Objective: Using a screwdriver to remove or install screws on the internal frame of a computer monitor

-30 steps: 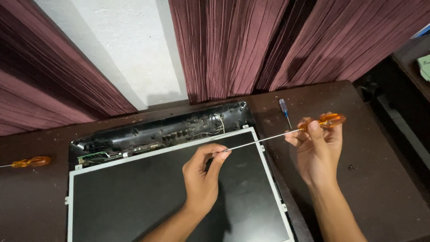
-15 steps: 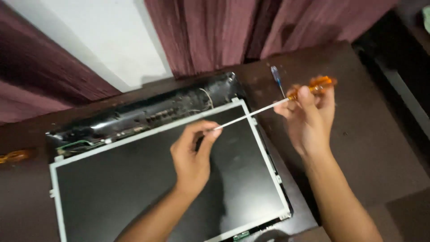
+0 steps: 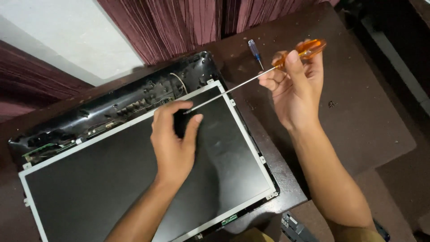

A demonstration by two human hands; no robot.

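A dark display panel (image 3: 112, 179) with a thin silver frame lies on a black laptop lid shell (image 3: 121, 101) whose wiring shows along the far edge. My right hand (image 3: 295, 85) grips the orange handle of a long screwdriver (image 3: 233, 88). Its thin metal shaft slants down to the left over the panel's top right corner. My left hand (image 3: 174, 143) hovers over the panel, thumb and fingers pinched around the screwdriver's tip.
A small blue-handled screwdriver (image 3: 255, 51) lies on the brown table (image 3: 358, 116) beyond the panel's corner. A tiny dark screw (image 3: 332, 104) sits right of my right hand. Maroon curtains (image 3: 188, 22) hang behind, and the table's edge is at lower right.
The view has shifted, so the panel now appears tilted. Both hands stay on the long screwdriver, left hand still at its tip. The orange tool at far left is out of view.
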